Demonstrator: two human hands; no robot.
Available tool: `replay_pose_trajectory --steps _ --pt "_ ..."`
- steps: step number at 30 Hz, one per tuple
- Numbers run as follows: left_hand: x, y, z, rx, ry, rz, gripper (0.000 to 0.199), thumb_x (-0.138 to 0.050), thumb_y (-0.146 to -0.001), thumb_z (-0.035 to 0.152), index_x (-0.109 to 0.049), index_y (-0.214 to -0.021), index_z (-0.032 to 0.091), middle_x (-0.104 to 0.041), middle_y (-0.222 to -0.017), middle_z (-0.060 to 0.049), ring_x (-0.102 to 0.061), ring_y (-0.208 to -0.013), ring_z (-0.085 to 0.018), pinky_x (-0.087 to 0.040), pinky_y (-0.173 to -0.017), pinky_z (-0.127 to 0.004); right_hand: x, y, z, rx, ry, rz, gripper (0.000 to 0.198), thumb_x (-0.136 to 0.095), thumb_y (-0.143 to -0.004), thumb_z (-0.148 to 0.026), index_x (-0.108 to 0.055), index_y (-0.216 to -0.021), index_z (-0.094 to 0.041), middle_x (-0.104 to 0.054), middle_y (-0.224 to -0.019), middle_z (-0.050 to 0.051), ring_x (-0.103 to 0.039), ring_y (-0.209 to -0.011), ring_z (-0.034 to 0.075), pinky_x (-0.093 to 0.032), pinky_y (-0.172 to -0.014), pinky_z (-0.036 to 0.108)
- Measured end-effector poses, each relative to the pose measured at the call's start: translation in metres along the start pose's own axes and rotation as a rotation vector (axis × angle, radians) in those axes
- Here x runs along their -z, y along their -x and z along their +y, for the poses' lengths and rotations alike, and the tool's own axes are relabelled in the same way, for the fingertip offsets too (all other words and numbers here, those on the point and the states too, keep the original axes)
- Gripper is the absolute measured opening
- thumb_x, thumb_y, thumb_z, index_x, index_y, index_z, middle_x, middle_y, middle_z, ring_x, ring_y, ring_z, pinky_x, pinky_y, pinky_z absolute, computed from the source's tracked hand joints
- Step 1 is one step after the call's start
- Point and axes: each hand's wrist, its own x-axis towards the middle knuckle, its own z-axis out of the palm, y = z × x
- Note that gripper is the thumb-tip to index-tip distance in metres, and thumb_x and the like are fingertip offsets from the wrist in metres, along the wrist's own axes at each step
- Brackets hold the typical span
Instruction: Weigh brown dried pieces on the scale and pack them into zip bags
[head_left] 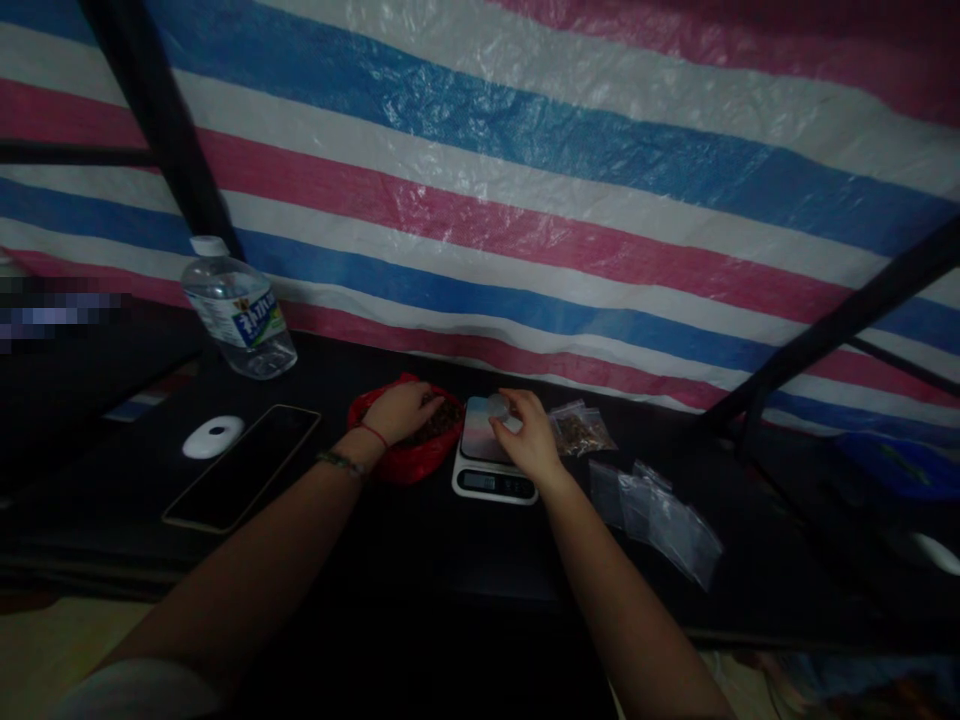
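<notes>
My left hand [397,412] reaches into a red plastic bag [412,465] full of small brown pieces [444,420]. Its fingertips are hidden among them, so I cannot see whether they grip any. A small clear round cup [498,407] is pinched between the thumb and fingers of my right hand [529,430], over the plate of a digital kitchen scale [495,483]. Whether the cup rests on the plate is unclear. The scale's display is lit, its digits too dim to read. Just right of that hand lie small zip bags [581,432] with brown contents.
Flat clear zip bags [660,520] fan out on the black tabletop [465,560] at right. To the left are a phone [244,470], a white round device [214,437] and a clear plastic bottle [240,320]. Striped sheeting [480,220] hangs behind, between dark metal bars.
</notes>
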Motion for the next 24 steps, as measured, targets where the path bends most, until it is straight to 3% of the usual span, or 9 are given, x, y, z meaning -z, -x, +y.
replay_pose_trajectory --steps 4,7,10,13,15,19,24 --pt "0.003 -0.002 0.001 0.099 0.2 0.135 0.035 -0.049 -0.084 0.05 -0.065 -0.077 0.019 -0.066 -0.076 -0.007 -0.06 -0.07 -0.021 -0.04 -0.064 -0.029 -0.021 -0.017 -0.026 0.013 -0.063 -0.022 0.043 -0.062 -0.074 -0.018 -0.058 -0.117 -0.023 -0.06 -0.113 0.007 -0.057 -0.107 0.022 -0.048 -0.094 0.039" --pt "0.005 -0.004 0.004 0.215 0.508 0.28 0.032 -0.057 -0.08 0.048 -0.061 -0.068 0.019 -0.06 -0.065 -0.003 -0.054 -0.063 -0.017 -0.037 -0.057 -0.026 -0.049 -0.021 -0.039 -0.09 -0.164 0.046 0.049 -0.064 -0.073 -0.02 -0.053 -0.122 -0.023 -0.063 -0.11 0.006 -0.06 -0.102 0.02 -0.051 -0.089 0.037" --pt "0.007 -0.005 0.005 0.383 1.074 0.343 0.031 -0.063 -0.076 0.046 -0.055 -0.066 0.018 -0.048 -0.056 0.003 -0.044 -0.048 -0.01 -0.03 -0.044 -0.021 -0.075 -0.013 -0.049 -0.183 -0.248 0.068 0.047 -0.065 -0.073 -0.022 -0.053 -0.119 -0.022 -0.066 -0.104 0.005 -0.064 -0.092 0.019 -0.052 -0.084 0.034" --pt "0.01 -0.006 0.003 0.554 1.707 0.292 0.029 -0.064 -0.077 0.041 -0.049 -0.069 0.018 -0.042 -0.054 0.006 -0.035 -0.039 -0.005 -0.021 -0.035 -0.017 -0.087 -0.001 -0.058 -0.18 -0.214 0.031 0.036 -0.068 -0.072 -0.024 -0.06 -0.107 -0.021 -0.067 -0.102 0.005 -0.064 -0.092 0.02 -0.052 -0.084 0.034" --pt "0.013 -0.005 0.002 0.592 1.981 0.258 0.027 -0.063 -0.079 0.038 -0.047 -0.07 0.017 -0.042 -0.054 0.007 -0.036 -0.038 -0.004 -0.021 -0.033 -0.015 -0.09 0.006 -0.063 -0.151 -0.175 -0.001 0.035 -0.07 -0.071 -0.024 -0.062 -0.105 -0.02 -0.068 -0.102 0.006 -0.063 -0.094 0.021 -0.051 -0.086 0.035" --pt "0.013 -0.002 0.003 0.562 2.192 0.22 0.026 -0.06 -0.082 0.037 -0.047 -0.072 0.018 -0.042 -0.055 0.007 -0.037 -0.038 -0.003 -0.023 -0.032 -0.014 -0.09 0.01 -0.067 -0.149 -0.138 0.001 0.033 -0.069 -0.072 -0.024 -0.063 -0.105 -0.02 -0.067 -0.103 0.007 -0.062 -0.096 0.022 -0.05 -0.088 0.037" --pt "0.008 0.0 0.012 0.564 2.115 0.241 0.028 -0.059 -0.082 0.04 -0.048 -0.071 0.017 -0.046 -0.058 0.004 -0.045 -0.045 -0.005 -0.026 -0.033 -0.013 -0.094 0.008 -0.065 -0.181 -0.11 0.018 0.031 -0.068 -0.073 -0.021 -0.063 -0.103 -0.02 -0.068 -0.102 0.007 -0.062 -0.098 0.024 -0.049 -0.09 0.039"
